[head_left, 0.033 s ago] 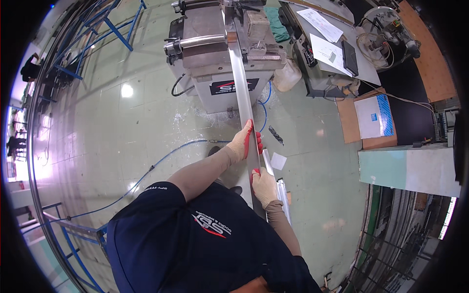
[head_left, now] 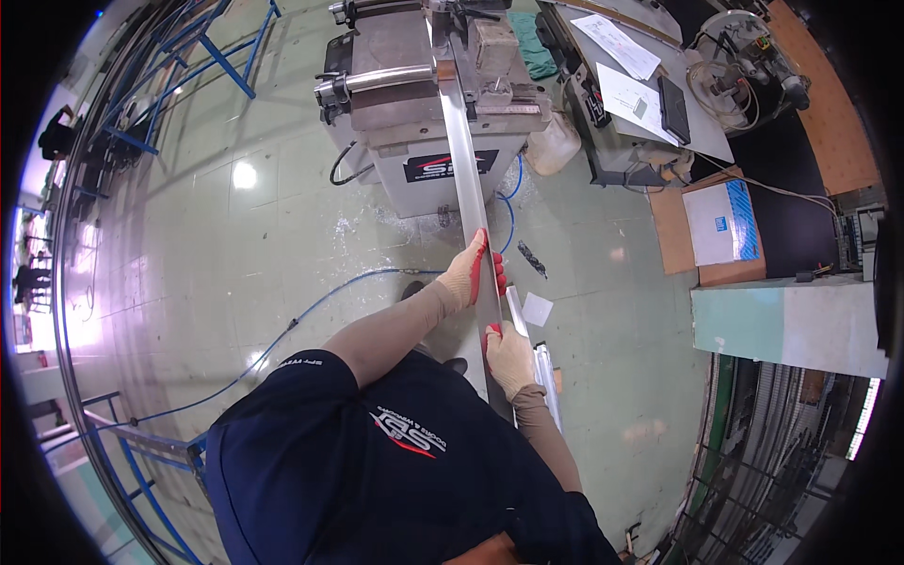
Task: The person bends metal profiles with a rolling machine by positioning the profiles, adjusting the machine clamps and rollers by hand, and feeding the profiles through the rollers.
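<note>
A long silvery metal profile [head_left: 465, 169] runs from the machine [head_left: 400, 132] at the top down past my body. My left hand [head_left: 469, 271], in a cream glove with a red palm, is closed around the profile, thumb on top and fingertips showing at its right side. Lower down, my right hand [head_left: 509, 361], gloved the same way, grips the profile with its thumb along the edge. The far end of the profile lies on the machine's bed beside a clamp-like block; how it sits there is partly hidden.
A blue hose [head_left: 353, 280] crosses the floor at left. Right of my hands are a white paper square [head_left: 538, 309], a dark strip [head_left: 531, 259] and more profiles [head_left: 546, 386]. A bench with papers [head_left: 633, 104] stands far right. Blue metal stands [head_left: 212, 47] are at left.
</note>
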The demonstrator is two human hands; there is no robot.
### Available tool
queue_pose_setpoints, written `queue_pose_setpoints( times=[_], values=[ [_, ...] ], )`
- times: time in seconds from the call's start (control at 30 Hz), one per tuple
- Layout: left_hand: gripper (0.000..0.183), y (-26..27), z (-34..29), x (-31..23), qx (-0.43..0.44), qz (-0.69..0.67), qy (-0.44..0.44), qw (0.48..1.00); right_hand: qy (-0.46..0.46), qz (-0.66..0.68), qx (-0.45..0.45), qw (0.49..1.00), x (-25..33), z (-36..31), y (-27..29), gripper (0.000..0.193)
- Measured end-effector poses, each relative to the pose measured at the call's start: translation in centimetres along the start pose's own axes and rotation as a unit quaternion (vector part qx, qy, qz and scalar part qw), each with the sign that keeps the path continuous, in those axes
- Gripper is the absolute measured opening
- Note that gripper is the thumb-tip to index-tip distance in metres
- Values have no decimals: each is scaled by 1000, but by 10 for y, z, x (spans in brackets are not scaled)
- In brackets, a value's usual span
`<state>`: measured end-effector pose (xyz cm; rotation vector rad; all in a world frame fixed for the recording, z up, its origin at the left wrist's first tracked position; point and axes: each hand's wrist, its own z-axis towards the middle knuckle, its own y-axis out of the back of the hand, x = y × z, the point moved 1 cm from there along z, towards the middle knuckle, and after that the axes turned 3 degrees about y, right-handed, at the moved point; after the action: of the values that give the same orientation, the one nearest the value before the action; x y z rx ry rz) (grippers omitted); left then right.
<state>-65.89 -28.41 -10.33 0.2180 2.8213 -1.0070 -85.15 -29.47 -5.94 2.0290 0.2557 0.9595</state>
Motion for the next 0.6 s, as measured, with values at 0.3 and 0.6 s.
queue_pose_setpoints(
  times=[0.3,0.6],
  values=[
    [70,0,-2,2,-7,19,-7,1000,-2,12,2,1000,-1,-2,-1,38],
    [69,0,14,-31,37,26,-52,998,-15,27,3,1000,23,31,10,38]
  ],
)
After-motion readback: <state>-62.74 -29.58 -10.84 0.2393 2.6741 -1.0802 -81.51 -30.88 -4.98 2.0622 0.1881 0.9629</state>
